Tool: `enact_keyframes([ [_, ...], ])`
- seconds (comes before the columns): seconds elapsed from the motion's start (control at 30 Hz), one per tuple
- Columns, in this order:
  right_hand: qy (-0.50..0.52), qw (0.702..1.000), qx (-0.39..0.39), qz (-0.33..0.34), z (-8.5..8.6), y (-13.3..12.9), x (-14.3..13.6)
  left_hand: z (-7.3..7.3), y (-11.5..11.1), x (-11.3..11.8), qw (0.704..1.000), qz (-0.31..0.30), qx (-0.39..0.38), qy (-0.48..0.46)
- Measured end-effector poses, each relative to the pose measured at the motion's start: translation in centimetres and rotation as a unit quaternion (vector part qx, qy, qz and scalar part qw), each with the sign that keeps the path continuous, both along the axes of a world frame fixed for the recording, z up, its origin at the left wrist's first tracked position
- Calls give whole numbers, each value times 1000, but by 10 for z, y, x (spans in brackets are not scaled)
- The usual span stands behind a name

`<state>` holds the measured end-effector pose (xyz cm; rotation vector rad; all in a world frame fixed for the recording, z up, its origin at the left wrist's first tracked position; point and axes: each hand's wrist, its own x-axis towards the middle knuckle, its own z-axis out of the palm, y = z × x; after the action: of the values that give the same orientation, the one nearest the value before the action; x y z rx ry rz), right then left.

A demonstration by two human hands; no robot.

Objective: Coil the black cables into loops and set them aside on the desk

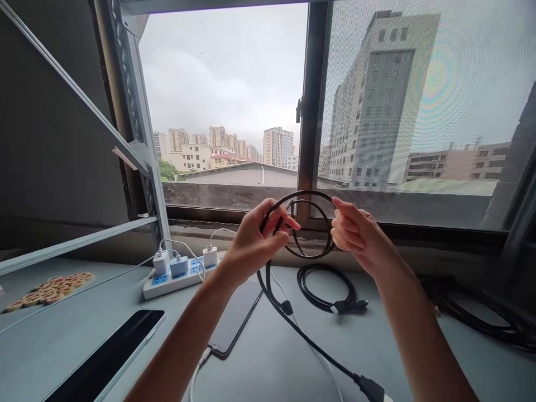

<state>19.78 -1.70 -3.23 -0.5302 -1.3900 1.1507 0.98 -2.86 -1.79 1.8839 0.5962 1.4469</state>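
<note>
A black cable point(310, 192) is held up in loops above the table, in front of the window. My left hand point(266, 234) is closed round the loops at their left side, thumb and fingers curled about them. At the right of the loop, my right hand point(354, 226) pinches the same cable, its other fingers folded in. One end hangs down to the lower right and carries a black plug point(371, 388) with a pale tip. Farther back on the table, a second black cable point(304, 282) lies coiled, its connectors toward the right.
A white power strip point(180, 286) with chargers plugged in stands at the back left. One phone point(113, 354) lies front left; a tablet-like device point(237, 318) on a white cord lies mid-table. More black cables point(489, 315) are at right, small wooden pieces point(52, 290) at left.
</note>
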Motion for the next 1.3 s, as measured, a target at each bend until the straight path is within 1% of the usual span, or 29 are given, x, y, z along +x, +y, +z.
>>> enact_keyframes([
  [0.07,53,998,14,26,4,0,4,0,3,-1,999,31,-2,-17],
  [0.13,79,995,20,53,8,3,15,-1,7,-4,996,82,-4,-27],
  [0.17,90,994,21,55,8,4,21,-1,9,-5,994,104,-5,-27],
  [0.2,100,994,19,41,8,7,26,-1,11,-5,993,119,-6,-26],
  [0.27,89,995,8,-33,5,11,33,-2,12,-5,992,124,-9,-22],
  [0.33,14,993,-7,-120,0,14,32,-2,11,-4,994,107,-10,-22],
  [0.37,-40,989,-11,-140,-2,15,29,-2,10,-3,995,94,-10,-20],
  [0.4,-96,986,-10,-135,-5,15,25,-2,8,-1,997,78,-8,-17],
  [0.43,-152,983,-5,-106,-6,15,21,-2,6,0,998,61,-6,-11],
  [0.5,-237,971,9,-18,-8,12,12,-2,3,1,1000,28,0,9],
  [0.57,-268,962,6,55,-9,8,4,-2,0,1,1000,3,2,31],
  [0.63,-250,961,-17,113,-9,4,-2,-2,0,0,999,-10,8,46],
  [0.7,-205,964,-31,165,-11,2,-8,-3,-1,-1,997,-28,21,72],
  [0.77,-158,969,-28,188,-13,3,-15,-5,-1,-1,992,-57,33,104],
  [0.8,-136,973,-27,185,-15,5,-18,-5,-1,-1,990,-69,34,115],
  [0.83,-117,978,-29,172,-16,8,-21,-6,-2,-1,989,-76,33,121],
  [0.9,-90,987,-45,123,-18,15,-26,-6,-4,0,989,-79,29,121],
  [1.0,-65,994,-80,37,-19,28,-22,-4,-4,-1,991,-57,31,118],
  [1.03,-58,994,-89,11,-19,32,-18,-2,-4,-3,993,-37,33,110],
  [1.1,-46,994,-97,-35,-18,37,-3,2,-1,-9,995,27,39,93],
  [1.17,-32,992,-93,-74,-17,38,16,8,2,-19,991,93,44,86],
  [1.2,-21,992,-88,-90,-16,39,26,11,4,-25,988,116,47,87],
  [1.3,33,989,-53,-134,-15,41,55,18,5,-41,984,147,59,82],
])
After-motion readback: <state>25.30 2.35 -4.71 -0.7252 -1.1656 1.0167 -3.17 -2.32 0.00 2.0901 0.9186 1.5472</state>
